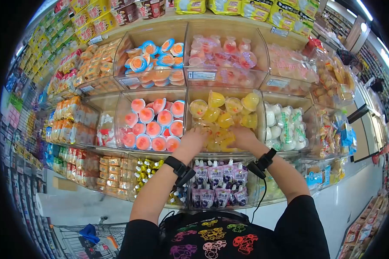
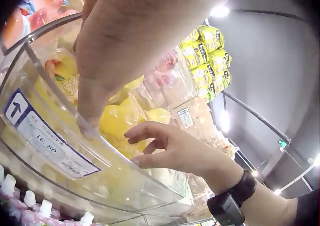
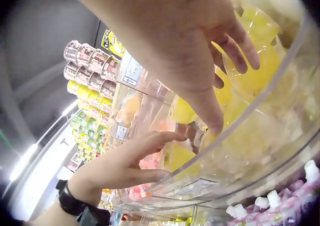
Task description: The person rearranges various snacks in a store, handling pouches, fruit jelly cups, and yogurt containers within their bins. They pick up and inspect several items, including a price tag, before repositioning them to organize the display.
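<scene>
Yellow jelly cups (image 1: pixel 224 119) fill a clear bin in the middle of the display. Both hands reach into the front of this bin. The left hand (image 1: pixel 195 140) is at its left side; in the left wrist view that hand (image 2: pixel 112 61) reaches down behind the price-tagged front wall, its fingertips partly hidden. At the bin's right side is the right hand (image 1: pixel 243 139). The right wrist view shows the right hand (image 3: pixel 200 61) with spread, slightly bent fingers touching yellow cups (image 3: pixel 255 61). Whether either hand grips a cup cannot be seen.
Bins of pink-orange cups (image 1: pixel 153 123) and white cups (image 1: pixel 285 127) flank the yellow ones. Purple pouches (image 1: pixel 220 177) stand below the bin, near the forearms. Clear bin walls (image 2: pixel 145 186) rise around the hands. A shopping cart (image 1: pixel 90 239) is at the lower left.
</scene>
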Tool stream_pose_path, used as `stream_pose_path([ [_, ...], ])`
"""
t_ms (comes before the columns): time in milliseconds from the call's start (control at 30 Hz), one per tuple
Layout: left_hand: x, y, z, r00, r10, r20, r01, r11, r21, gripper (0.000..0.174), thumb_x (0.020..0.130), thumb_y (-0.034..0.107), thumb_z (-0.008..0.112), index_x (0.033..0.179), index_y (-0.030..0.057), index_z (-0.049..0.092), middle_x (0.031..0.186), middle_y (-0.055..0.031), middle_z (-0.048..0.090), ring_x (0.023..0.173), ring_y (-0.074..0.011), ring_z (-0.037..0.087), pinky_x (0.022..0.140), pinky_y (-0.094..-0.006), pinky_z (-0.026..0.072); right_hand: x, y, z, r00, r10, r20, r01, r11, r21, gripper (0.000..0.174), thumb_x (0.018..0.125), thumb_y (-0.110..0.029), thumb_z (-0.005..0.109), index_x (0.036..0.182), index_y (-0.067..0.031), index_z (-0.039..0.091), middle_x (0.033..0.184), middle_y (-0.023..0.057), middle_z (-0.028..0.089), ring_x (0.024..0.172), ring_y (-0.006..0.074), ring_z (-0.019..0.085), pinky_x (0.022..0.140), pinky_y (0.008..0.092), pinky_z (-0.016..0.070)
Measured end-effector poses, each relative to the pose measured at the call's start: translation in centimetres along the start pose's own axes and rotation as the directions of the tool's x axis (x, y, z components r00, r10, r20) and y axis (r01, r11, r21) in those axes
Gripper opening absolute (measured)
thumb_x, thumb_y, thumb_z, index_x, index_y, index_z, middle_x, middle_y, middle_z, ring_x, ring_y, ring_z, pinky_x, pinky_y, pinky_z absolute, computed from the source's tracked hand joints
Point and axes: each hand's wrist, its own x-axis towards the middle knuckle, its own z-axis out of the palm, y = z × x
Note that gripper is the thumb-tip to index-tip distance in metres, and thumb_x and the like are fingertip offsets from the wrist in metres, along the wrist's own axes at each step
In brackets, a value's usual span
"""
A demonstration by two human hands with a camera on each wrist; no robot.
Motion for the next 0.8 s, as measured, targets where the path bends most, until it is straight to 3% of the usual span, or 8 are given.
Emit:
stream_pose_path([
  [33, 0.0, -0.1, -0.1, 1.0, 0.0, 0.01, 0.0, 1.0, 0.012, 0.06, 0.069, 0.026, 0.074, 0.125, 0.0195, 0.051, 0.105, -0.0118, 0.056, 0.1, -0.0285, 0.055, 0.082, -0.04, 0.0484, 0.2, 0.5, 0.3, 0.992, -0.093, 0.09, 0.094, 0.996, -0.007, 0.052, 0.067, -0.026, 0.075, 0.113, -0.01, 0.057, 0.114, 0.0095, 0.057, 0.105, 0.0292, 0.055, 0.089, 0.04, 0.0443],
  [100, -0.2, 0.1, -0.5, 1.0, 0.022, 0.013, -0.021, 0.999, -0.047, 0.065, 0.072, 0.031, 0.073, 0.129, 0.0129, 0.046, 0.11, -0.0157, 0.055, 0.109, -0.032, 0.051, 0.103, -0.0477, 0.031, 0.2, 1.1, 0.8, 0.979, -0.157, 0.13, 0.163, 0.986, -0.033, 0.053, 0.065, -0.026, 0.075, 0.113, -0.0107, 0.057, 0.113, 0.0096, 0.057, 0.106, 0.0287, 0.055, 0.088, 0.0403, 0.0451],
  [167, -0.7, 0.5, -1.2, 1.0, 0.021, 0.0, -0.021, 1.0, 0.011, 0.066, 0.073, 0.031, 0.072, 0.13, 0.0131, 0.045, 0.112, -0.0151, 0.055, 0.112, -0.0316, 0.049, 0.103, -0.0477, 0.0308, 0.1, 1.5, 0.8, 0.962, -0.213, 0.172, 0.227, 0.972, -0.065, 0.054, 0.064, -0.025, 0.075, 0.113, -0.0115, 0.057, 0.113, 0.0098, 0.057, 0.106, 0.0281, 0.055, 0.087, 0.0406, 0.0458],
  [233, -1.1, 0.6, -1.8, 1.0, 0.017, -0.016, -0.016, 0.998, 0.067, 0.066, 0.073, 0.032, 0.072, 0.13, 0.0134, 0.044, 0.114, -0.0145, 0.054, 0.115, -0.0312, 0.047, 0.103, -0.0477, 0.0306, 0.1, 1.6, 0.8, 0.959, -0.248, 0.139, 0.262, 0.96, -0.095, 0.038, 0.065, -0.018, 0.071, 0.101, -0.0098, 0.063, 0.097, 0.0108, 0.063, 0.093, 0.0294, 0.061, 0.075, 0.0402, 0.0504],
  [433, -1.6, 0.0, -1.9, 0.99, -0.116, 0.076, 0.115, 0.993, 0.022, 0.072, 0.072, 0.037, 0.072, 0.132, 0.0132, 0.041, 0.124, -0.0087, 0.051, 0.126, -0.0281, 0.038, 0.104, -0.059, 0.0208, 1.5, -0.4, 1.8, 0.975, -0.071, 0.211, 0.13, 0.951, -0.279, 0.02, 0.065, -0.014, 0.068, 0.086, -0.0107, 0.069, 0.082, 0.0093, 0.067, 0.078, 0.0293, 0.066, 0.063, 0.0398, 0.0523],
  [667, -1.7, 0.4, -1.2, 0.985, -0.174, -0.018, 0.173, 0.984, -0.044, 0.071, 0.071, 0.041, 0.071, 0.13, 0.0107, 0.044, 0.126, -0.009, 0.048, 0.128, -0.0255, 0.034, 0.105, -0.0638, 0.0128, 2.8, -1.2, -1.6, 0.896, -0.154, 0.417, 0.27, 0.934, -0.236, 0.035, 0.059, -0.023, 0.076, 0.09, -0.0069, 0.068, 0.085, 0.0115, 0.067, 0.083, 0.0282, 0.066, 0.065, 0.0399, 0.0522],
  [733, -1.9, 0.9, -1.4, 0.979, -0.201, -0.028, 0.199, 0.978, -0.06, 0.071, 0.072, 0.041, 0.071, 0.129, 0.0096, 0.044, 0.126, -0.0092, 0.048, 0.128, -0.0252, 0.034, 0.105, -0.0641, 0.0115, 2.4, -1.9, -2.5, 0.935, -0.094, 0.341, 0.17, 0.965, -0.202, 0.045, 0.054, -0.025, 0.079, 0.092, -0.0052, 0.067, 0.088, 0.0116, 0.066, 0.08, 0.0302, 0.064, 0.066, 0.0394, 0.0518],
  [800, -1.7, 1.1, -1.7, 0.972, -0.234, -0.009, 0.234, 0.972, -0.037, 0.07, 0.071, 0.041, 0.07, 0.127, 0.0067, 0.045, 0.125, -0.0098, 0.049, 0.127, -0.025, 0.035, 0.104, -0.0643, 0.0108, 1.6, -2.9, -3.6, 0.959, -0.17, 0.225, 0.22, 0.951, -0.217, 0.046, 0.053, -0.026, 0.079, 0.092, -0.0056, 0.067, 0.091, 0.013, 0.064, 0.08, 0.0308, 0.063, 0.066, 0.0391, 0.0515],
])
